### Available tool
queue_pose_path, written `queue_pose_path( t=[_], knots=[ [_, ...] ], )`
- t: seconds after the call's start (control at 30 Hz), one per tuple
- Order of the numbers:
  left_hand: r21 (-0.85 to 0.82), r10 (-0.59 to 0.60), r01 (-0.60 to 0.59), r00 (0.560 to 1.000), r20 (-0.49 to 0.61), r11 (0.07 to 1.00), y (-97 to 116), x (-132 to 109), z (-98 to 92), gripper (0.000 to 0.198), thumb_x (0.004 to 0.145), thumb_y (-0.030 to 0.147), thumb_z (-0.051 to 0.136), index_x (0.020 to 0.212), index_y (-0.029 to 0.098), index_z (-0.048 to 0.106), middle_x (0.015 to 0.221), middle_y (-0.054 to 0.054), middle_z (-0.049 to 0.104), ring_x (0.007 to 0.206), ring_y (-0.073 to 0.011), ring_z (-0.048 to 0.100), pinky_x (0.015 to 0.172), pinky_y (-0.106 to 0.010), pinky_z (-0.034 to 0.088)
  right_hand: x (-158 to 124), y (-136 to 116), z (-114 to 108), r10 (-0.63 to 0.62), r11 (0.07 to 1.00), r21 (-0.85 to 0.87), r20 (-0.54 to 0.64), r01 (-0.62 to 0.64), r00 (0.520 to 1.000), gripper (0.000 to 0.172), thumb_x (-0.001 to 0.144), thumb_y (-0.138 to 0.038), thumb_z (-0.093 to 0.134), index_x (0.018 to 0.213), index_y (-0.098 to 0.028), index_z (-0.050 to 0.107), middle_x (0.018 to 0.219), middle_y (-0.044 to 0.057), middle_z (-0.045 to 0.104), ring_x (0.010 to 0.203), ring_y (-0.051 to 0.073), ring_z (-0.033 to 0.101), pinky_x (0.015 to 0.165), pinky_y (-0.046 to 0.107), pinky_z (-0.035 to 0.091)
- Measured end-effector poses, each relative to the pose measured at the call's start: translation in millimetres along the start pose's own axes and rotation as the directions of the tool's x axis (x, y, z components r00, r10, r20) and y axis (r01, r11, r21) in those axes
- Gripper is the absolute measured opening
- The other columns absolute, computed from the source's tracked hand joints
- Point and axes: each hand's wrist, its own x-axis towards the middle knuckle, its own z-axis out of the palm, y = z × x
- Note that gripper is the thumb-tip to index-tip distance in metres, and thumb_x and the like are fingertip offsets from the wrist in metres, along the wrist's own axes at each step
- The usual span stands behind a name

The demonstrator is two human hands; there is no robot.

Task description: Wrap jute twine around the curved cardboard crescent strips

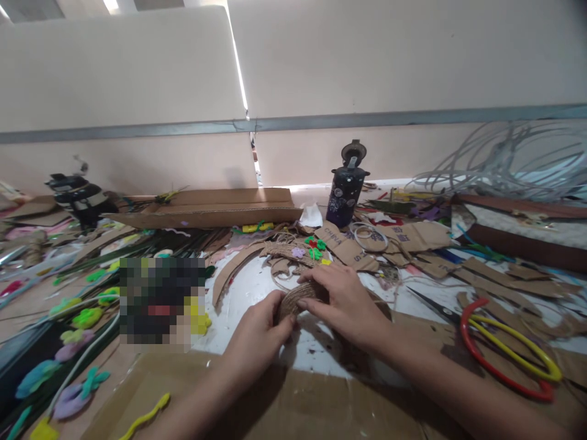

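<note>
Currently, thumb and forefinger of the left hand (pixel 259 330) are nearly closed, pinching the left part of a twine band (pixel 303 297). Right hand (pixel 343 299): thumb against the band, fingers curled over its far side, gap no wider than the band. Band is curved and sits between both hands, over the white table (pixel 243 299); whether it touches the table, cannot tell. Part under the right palm is hidden.

Just beyond, at 12 o'clock: green flowers (pixel 315 253), one with red. At 10: cardboard arc (pixel 238 263), lying near the left hand. Cardboard sheet (pixel 348 397) at 6, under the forearms. Yellow stem (pixel 147 418) at 8.

Farther out: scissors (pixel 465 324) at 3 to 4, blades parted only slightly, if at all; bottle (pixel 345 195) at 1, upright, lid raised; tubing (pixel 518 156) at 2, loosely coiled.
</note>
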Motion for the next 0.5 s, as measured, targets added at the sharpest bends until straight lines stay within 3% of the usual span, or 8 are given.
queue_pose_path(
  t=[0.13,0.23,0.5],
  knots=[
    [0.232,0.130,-0.118,0.991,-0.038,0.965,-0.9,-1.0,-1.3,0.006,0.084,0.025,0.063,0.079,0.021,0.061,0.071,0.000,0.061,0.066,-0.0176,0.050,0.060,-0.025,0.032,-0.7,-1.6,0.7,0.000,1.000,-0.027,0.001,0.000,1.000,0.021,0.084,-0.023,0.076,0.103,-0.022,0.067,0.097,0.003,0.072,0.099,0.026,0.062,0.086,0.040,0.036],
    [0.356,0.162,-0.146,0.987,-0.015,0.923,-0.2,-1.3,-2.0,0.009,0.087,0.023,0.058,0.078,0.022,0.058,0.071,0.001,0.060,0.066,-0.0173,0.050,0.059,-0.026,0.031,-1.3,-1.0,2.0,-0.007,0.999,-0.039,-0.007,0.007,1.000,0.020,0.084,-0.023,0.075,0.102,-0.022,0.067,0.096,0.003,0.072,0.098,0.026,0.062,0.086,0.040,0.036],
    [0.195,0.092,-0.091,0.996,0.006,0.977,-4.1,-1.3,-1.4,0.009,0.087,0.026,0.059,0.079,0.021,0.060,0.070,-0.002,0.065,0.063,-0.0179,0.055,0.058,-0.026,0.036,-1.5,1.3,4.2,-0.005,0.999,-0.039,-0.003,0.005,1.000,0.017,0.083,-0.024,0.075,0.099,-0.023,0.068,0.094,0.002,0.072,0.097,0.025,0.062,0.086,0.040,0.035]
  ],
)
